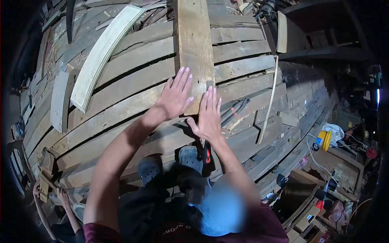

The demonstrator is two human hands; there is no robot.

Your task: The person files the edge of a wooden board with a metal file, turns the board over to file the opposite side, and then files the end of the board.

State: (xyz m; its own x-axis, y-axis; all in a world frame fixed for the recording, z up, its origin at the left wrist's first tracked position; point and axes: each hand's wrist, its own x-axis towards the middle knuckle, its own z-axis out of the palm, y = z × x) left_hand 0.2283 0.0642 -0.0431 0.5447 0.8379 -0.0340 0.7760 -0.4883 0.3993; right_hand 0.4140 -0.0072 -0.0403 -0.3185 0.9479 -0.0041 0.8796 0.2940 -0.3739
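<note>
A long wooden plank (194,36) runs away from me over the slatted floor. My left hand (176,95) lies flat on its near end, fingers stretched out and holding nothing. Beside it, my right hand (210,113) rests along the plank's right edge with its fingers straight and close together. A small dark piece, perhaps metal (209,84), shows just past the right fingertips. Below that wrist, a black and red tool handle (208,154) points toward me. Whether these are one tool is hidden under the hand.
A curved pale board (107,56) and a shorter grey board (62,101) lie at left. Dark-handled pliers or similar (239,108) and a thin strip (269,101) lie right. Another person's hands (62,196) grip wood at lower left. A yellow spool (324,140) sits far right.
</note>
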